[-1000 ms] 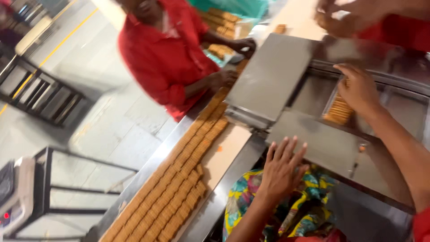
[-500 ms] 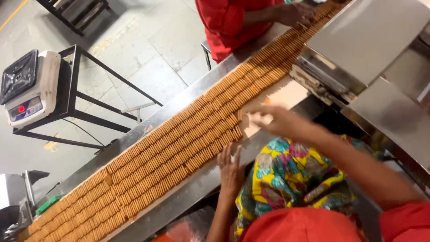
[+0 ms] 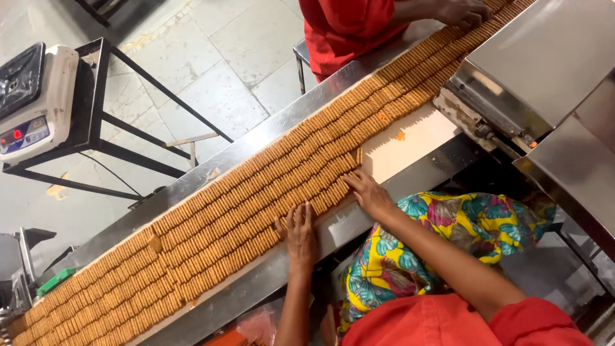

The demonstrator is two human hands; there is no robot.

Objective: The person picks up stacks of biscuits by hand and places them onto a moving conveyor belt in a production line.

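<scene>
On the near edge of the conveyor, both hands lie flat, holding nothing. Left hand: fingers together, tips touching the nearest biscuit row. Right hand: fingers slightly spread, pressed against the end of that row, just beside bare white belt. Far side, a co-worker's hand rests on the biscuits. Weighing scale on a stand, far left.

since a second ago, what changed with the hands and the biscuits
Both hands came down from the steel covers to the belt: the left hand now lies flat on the near biscuit rows, and the right hand presses at the end of the nearest row. Neither grips anything. The co-worker opposite still works the far rows.
</scene>
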